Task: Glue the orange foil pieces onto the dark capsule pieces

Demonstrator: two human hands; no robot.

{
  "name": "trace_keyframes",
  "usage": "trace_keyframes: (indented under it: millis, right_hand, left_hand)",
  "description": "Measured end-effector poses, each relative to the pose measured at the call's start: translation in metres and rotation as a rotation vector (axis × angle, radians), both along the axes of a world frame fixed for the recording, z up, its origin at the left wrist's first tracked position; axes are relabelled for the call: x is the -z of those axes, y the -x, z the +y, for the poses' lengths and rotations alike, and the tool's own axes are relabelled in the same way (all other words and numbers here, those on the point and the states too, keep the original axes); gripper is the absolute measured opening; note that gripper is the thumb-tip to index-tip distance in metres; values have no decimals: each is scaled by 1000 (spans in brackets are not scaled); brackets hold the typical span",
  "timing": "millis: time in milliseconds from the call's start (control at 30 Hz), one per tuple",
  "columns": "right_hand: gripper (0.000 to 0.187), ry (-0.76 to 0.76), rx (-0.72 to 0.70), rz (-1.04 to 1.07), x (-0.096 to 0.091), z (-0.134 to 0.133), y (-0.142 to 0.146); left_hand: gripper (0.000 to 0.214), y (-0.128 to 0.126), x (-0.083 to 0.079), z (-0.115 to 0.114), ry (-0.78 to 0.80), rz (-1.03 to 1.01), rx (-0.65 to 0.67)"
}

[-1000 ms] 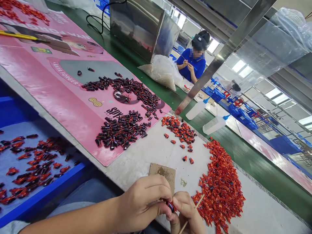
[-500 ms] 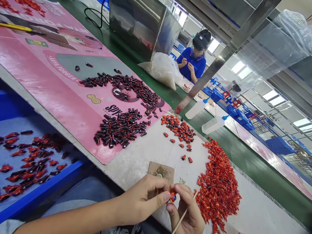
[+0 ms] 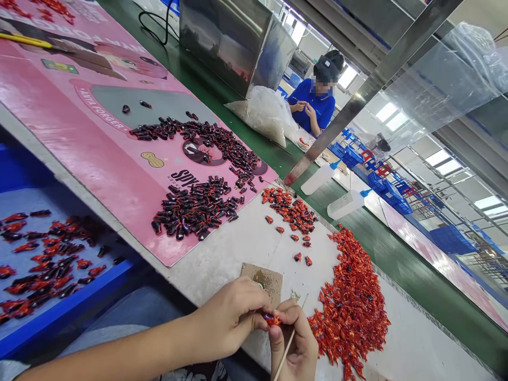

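**Clerk:** State of the hands?

**Inspector:** Both are at the 6 o'clock edge of the view, meeting over the near rim of the bench. The left hand has its grip pressed together, pinching a small red piece at the fingertips. The right hand touches the same piece from 3 o'clock, its grip closed on a thin wooden stick that slants across the palm.

**Clerk:** Surroundings?

**Inspector:** A cardboard square lies at 12 o'clock, just beside the hands. A heap of red pieces lies near at 3 o'clock. Dark pieces lie on a pink board at 10 o'clock, well apart. A blue tray sits at 9 o'clock, below bench level. Two squeeze bottles lie at 1 o'clock, and beyond them a person in blue sits.
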State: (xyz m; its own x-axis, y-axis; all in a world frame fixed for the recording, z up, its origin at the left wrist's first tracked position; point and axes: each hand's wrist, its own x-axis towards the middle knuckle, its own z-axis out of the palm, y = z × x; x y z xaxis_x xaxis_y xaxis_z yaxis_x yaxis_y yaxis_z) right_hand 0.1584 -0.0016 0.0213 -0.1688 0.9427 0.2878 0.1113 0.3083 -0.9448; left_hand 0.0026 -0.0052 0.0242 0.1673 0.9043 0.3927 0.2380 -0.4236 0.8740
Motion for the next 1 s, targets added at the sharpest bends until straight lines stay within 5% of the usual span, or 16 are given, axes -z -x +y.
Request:
trace_keyframes:
  millis: [233, 400, 600, 667, 800, 1000]
  right_hand:
    - [27, -133, -110, -94, -12, 24, -4]
    - [33, -196, -72, -320, -38, 88, -17]
    - [68, -157, 44, -84, -32, 128, -30]
    - [63, -141, 39, -30, -25, 123, -33]
    - [16, -154, 43, -91, -18, 105, -32]
    - [19, -175, -248, -323, -9, 84, -18]
  left_hand:
    - [17, 7, -7, 14, -35, 62, -8]
    - [14, 17, -21, 76, 104, 524, -115]
    - [12, 22, -32, 135, 107, 757, -223]
    - [13, 31, -34, 132, 124, 835, -278]
    - [26, 53, -31, 106, 220, 993, -437]
    - [34, 68, -11, 89, 200, 1047, -400]
